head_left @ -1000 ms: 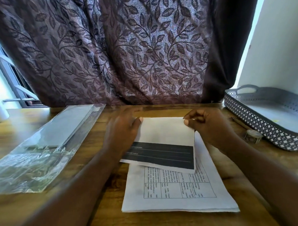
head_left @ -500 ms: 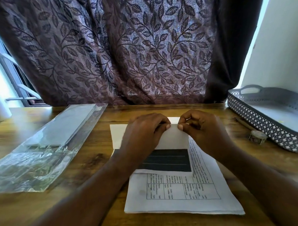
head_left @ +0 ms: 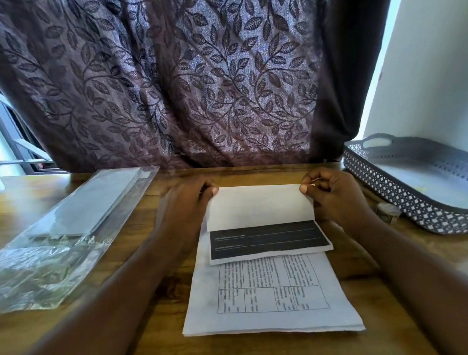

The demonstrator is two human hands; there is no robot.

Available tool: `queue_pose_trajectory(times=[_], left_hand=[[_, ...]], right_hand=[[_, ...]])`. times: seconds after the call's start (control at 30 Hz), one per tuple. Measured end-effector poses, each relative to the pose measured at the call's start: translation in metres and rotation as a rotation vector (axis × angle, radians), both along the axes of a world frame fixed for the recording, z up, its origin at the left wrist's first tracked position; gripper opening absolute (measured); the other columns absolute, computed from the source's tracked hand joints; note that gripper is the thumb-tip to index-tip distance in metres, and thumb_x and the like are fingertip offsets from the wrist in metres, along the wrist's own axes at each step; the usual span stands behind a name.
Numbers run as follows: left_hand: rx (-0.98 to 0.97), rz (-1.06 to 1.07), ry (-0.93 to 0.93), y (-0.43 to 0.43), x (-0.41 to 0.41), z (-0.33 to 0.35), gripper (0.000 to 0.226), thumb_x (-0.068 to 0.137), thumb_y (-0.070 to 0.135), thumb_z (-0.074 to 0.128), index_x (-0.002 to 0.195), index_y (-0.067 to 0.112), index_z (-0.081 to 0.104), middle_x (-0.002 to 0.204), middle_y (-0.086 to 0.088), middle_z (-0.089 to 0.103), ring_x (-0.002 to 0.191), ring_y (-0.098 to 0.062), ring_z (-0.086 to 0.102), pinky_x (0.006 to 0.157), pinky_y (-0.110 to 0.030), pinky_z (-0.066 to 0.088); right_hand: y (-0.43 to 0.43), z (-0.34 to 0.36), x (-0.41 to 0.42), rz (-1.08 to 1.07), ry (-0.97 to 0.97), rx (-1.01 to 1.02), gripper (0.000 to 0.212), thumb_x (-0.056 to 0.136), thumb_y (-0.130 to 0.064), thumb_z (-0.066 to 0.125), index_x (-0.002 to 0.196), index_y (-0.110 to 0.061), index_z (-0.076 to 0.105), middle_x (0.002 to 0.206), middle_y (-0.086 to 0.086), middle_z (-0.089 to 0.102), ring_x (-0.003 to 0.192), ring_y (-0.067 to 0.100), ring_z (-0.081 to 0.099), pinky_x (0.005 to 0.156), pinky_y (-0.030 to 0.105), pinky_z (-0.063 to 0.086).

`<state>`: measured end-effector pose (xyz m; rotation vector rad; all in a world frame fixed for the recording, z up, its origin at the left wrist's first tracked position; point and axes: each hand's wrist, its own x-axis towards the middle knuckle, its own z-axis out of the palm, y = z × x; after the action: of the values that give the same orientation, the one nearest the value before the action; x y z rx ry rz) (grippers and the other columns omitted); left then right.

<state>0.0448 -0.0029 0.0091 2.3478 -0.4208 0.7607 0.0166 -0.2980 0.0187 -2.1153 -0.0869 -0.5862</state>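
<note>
Folding seems about halfway, by my read: the sheet (head_left: 258, 207) is doubled over atop the paper stack (head_left: 270, 296), its flap not yet pressed flat. I have the left hand (head_left: 186, 206) and right hand (head_left: 335, 197) each pinching a far corner. Wooden table (head_left: 153, 328), plastic sleeve (head_left: 69, 238) at left, grey tray (head_left: 417, 215) at right, leaf-patterned curtain (head_left: 196, 85) behind.

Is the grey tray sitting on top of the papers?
No, the grey tray stands on the table off to the right, apart from the paper stack.
</note>
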Motion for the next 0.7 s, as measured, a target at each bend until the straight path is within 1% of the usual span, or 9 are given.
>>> queue_pose_trajectory(times=[0.1, 0.2, 0.27, 0.37, 0.43, 0.5, 0.57, 0.63, 0.7], left_hand=[[-0.013, -0.007, 0.023, 0.002, 0.002, -0.003, 0.014, 0.098, 0.034, 0.057, 0.086, 0.029, 0.060, 0.080, 0.013, 0.065, 0.074, -0.002, 0.058, 0.067, -0.035, 0.053], [-0.096, -0.018, 0.044, 0.000, -0.002, 0.000, 0.014, 0.099, 0.028, 0.058, 0.086, 0.028, 0.062, 0.080, 0.015, 0.064, 0.079, 0.003, 0.057, 0.061, -0.016, 0.041], [-0.146, -0.010, 0.068, -0.002, -0.005, 0.004, 0.013, 0.098, 0.026, 0.059, 0.087, 0.029, 0.063, 0.082, 0.018, 0.064, 0.082, 0.008, 0.056, 0.060, -0.012, 0.036], [-0.159, 0.028, 0.076, -0.002, -0.003, 0.006, 0.012, 0.098, 0.027, 0.060, 0.086, 0.032, 0.062, 0.080, 0.020, 0.061, 0.079, 0.012, 0.055, 0.060, -0.016, 0.036], [-0.213, 0.029, 0.080, -0.005, -0.005, 0.008, 0.014, 0.097, 0.026, 0.061, 0.085, 0.033, 0.061, 0.080, 0.017, 0.063, 0.075, 0.007, 0.058, 0.061, -0.021, 0.043], [-0.540, -0.140, 0.179, -0.011, -0.006, 0.011, 0.005, 0.097, 0.021, 0.062, 0.096, 0.027, 0.063, 0.091, 0.008, 0.069, 0.076, 0.000, 0.065, 0.064, -0.027, 0.056], [-0.873, -0.362, 0.405, -0.015, -0.009, 0.013, 0.028, 0.094, 0.024, 0.062, 0.119, 0.015, 0.059, 0.108, -0.005, 0.072, 0.090, -0.010, 0.072, 0.074, -0.032, 0.060], [-0.848, -0.467, 0.561, -0.014, -0.008, 0.009, 0.040, 0.092, 0.029, 0.060, 0.128, 0.014, 0.057, 0.118, -0.009, 0.073, 0.103, -0.025, 0.072, 0.085, -0.042, 0.059], [-0.719, -0.492, 0.601, -0.014, -0.010, 0.003, 0.029, 0.099, 0.021, 0.055, 0.126, 0.013, 0.060, 0.117, -0.009, 0.074, 0.103, -0.029, 0.072, 0.086, -0.041, 0.059]], right_hand=[[-0.003, 0.000, 0.001, -0.012, 0.020, 0.000, 0.018, 0.088, -0.015, 0.075, 0.079, -0.028, 0.068, 0.078, -0.005, 0.074, 0.081, 0.019, 0.071, 0.081, 0.052, 0.059], [-0.003, -0.001, 0.002, 0.001, 0.061, 0.025, 0.014, 0.089, -0.017, 0.075, 0.082, -0.027, 0.068, 0.080, -0.004, 0.075, 0.082, 0.018, 0.072, 0.081, 0.051, 0.060], [-0.002, -0.001, 0.002, 0.008, 0.088, 0.042, 0.010, 0.090, -0.019, 0.074, 0.084, -0.026, 0.069, 0.080, -0.003, 0.076, 0.079, 0.017, 0.072, 0.080, 0.050, 0.061], [-0.003, 0.001, -0.001, 0.065, 0.138, 0.125, 0.006, 0.088, -0.018, 0.076, 0.092, -0.021, 0.072, 0.083, 0.000, 0.078, 0.079, 0.022, 0.075, 0.078, 0.047, 0.063], [-0.003, 0.001, -0.002, 0.130, 0.181, 0.162, 0.013, 0.087, -0.014, 0.077, 0.099, -0.016, 0.072, 0.086, 0.001, 0.079, 0.081, 0.017, 0.076, 0.080, 0.041, 0.062], [-0.004, 0.000, -0.002, 0.142, 0.200, 0.213, 0.014, 0.086, -0.010, 0.077, 0.099, -0.012, 0.073, 0.088, 0.002, 0.079, 0.083, 0.016, 0.076, 0.081, 0.040, 0.061], [-0.004, 0.000, -0.001, 0.152, 0.206, 0.311, 0.016, 0.087, -0.009, 0.075, 0.103, -0.008, 0.072, 0.094, 0.005, 0.079, 0.089, 0.021, 0.076, 0.085, 0.045, 0.061], [-0.004, 0.001, -0.002, 0.159, 0.190, 0.399, 0.019, 0.088, -0.007, 0.073, 0.107, -0.006, 0.072, 0.099, 0.006, 0.079, 0.093, 0.021, 0.076, 0.086, 0.046, 0.061], [-0.004, 0.002, -0.002, 0.160, 0.180, 0.459, 0.020, 0.088, -0.005, 0.072, 0.108, -0.006, 0.071, 0.100, 0.006, 0.079, 0.094, 0.021, 0.076, 0.086, 0.044, 0.061]])
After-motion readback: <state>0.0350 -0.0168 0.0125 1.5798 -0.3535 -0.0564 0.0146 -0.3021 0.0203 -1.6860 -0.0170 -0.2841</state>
